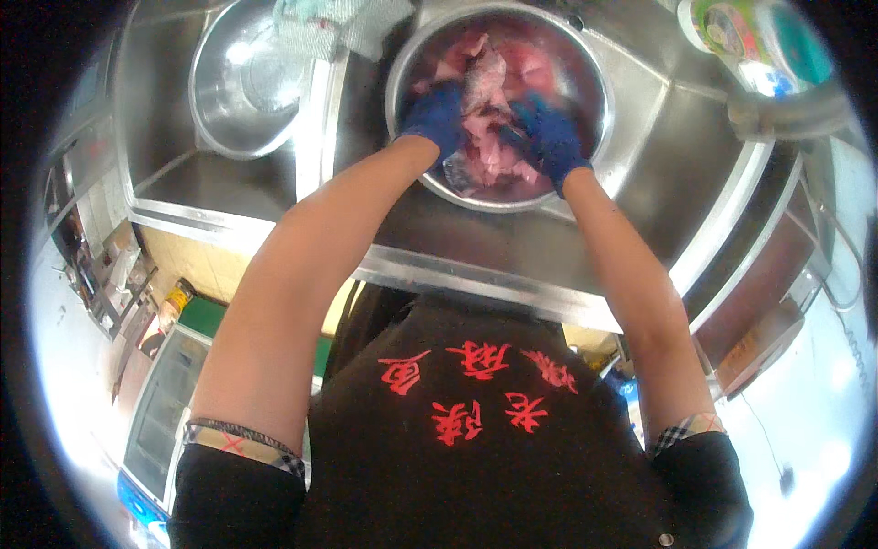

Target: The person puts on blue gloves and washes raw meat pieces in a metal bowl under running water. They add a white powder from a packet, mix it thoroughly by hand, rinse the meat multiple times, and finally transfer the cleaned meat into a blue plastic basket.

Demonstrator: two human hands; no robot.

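Observation:
A round stainless steel basin stands in the sink compartment before me. It holds raw fish pieces, pink with patches of grey skin, in reddish liquid. Both my hands wear blue gloves and reach into the basin. My left hand is at its left side, against the pieces, with the fingers blurred and partly hidden. On the right side, my right hand touches the pieces with its fingers pointing inward. Blur hides whether either hand grips a piece.
Left of the divider, a second steel bowl sits in another sink compartment. A pale green mesh cloth hangs over its edge. Patterned containers stand at the far right. The sink's front rim runs close to my apron.

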